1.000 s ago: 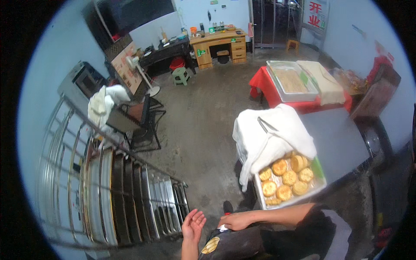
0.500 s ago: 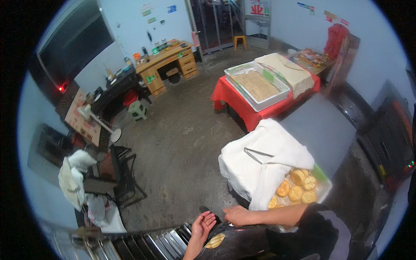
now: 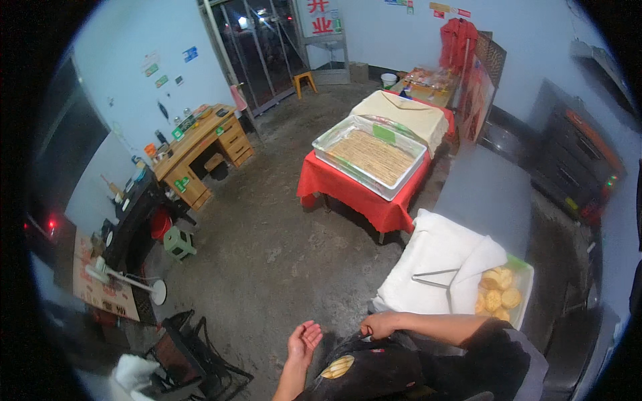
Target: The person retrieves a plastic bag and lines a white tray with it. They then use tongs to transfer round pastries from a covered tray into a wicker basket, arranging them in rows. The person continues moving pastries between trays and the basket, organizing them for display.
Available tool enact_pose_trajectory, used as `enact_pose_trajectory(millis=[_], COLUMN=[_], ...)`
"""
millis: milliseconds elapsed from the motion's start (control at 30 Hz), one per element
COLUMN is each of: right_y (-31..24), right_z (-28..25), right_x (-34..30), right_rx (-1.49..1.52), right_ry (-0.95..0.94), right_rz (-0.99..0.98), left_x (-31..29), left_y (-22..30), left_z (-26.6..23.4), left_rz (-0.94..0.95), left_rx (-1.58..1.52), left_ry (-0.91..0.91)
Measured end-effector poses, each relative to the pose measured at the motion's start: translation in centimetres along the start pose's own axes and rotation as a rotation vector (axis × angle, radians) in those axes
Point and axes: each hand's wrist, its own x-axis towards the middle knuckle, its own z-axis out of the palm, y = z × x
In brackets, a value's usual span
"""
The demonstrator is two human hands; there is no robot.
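Observation:
My left hand [image 3: 304,339] is raised in front of my body, palm up with its fingers stretched out, and holds nothing. To its right, my right hand [image 3: 380,325] is closed at the upper edge of the dark apron [image 3: 384,369], which rises to a peak under the fingers. A small pale bit shows by those fingers, too small to name. Beyond the right forearm stands a tray [image 3: 527,294] with several round golden breads [image 3: 495,299]. A white cloth [image 3: 428,250] covers part of it, and metal tongs [image 3: 436,273] lie on the cloth.
A white bin [image 3: 392,190] of tan, stick-like pieces stands on a red-draped table [image 3: 314,179]. A grey tabletop [image 3: 485,184] adjoins the tray. A black folding chair [image 3: 190,354] is at lower left; a green stool [image 3: 178,242] and a wooden desk [image 3: 190,167] stand farther back.
The view has swung, so the room's furniture sits further left and the tray lies further right. My left hand stays open; my right hand remains closed at the apron.

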Motion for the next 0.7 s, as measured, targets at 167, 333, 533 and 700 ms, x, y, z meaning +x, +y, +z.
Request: enact_pose_trajectory(millis=[167, 333, 533, 700], right_y=[-2.5, 0.1, 3.9, 1.9], right_z=[-3.8, -10.8, -24.4, -36.0], right_x=[6.4, 13.3, 21.0, 27.4], right_rx=[-0.266, -0.05, 0.399, 0.557], right_ry=[0.287, 0.185, 0.009, -0.154], right_rz=[0.053, 0.026, -0.23, -0.111], left_x=[7.5, 15.5, 22.6, 26.4], left_y=[7.2, 10.6, 18.9, 24.5], left_z=[1.2, 4.2, 6.9, 7.3], left_rz=[-0.019, -0.136, -0.095, 0.137], left_rx=[0.04, 0.074, 0.142, -0.003], left_ry=[-0.098, -0.149, -0.046, -0.003])
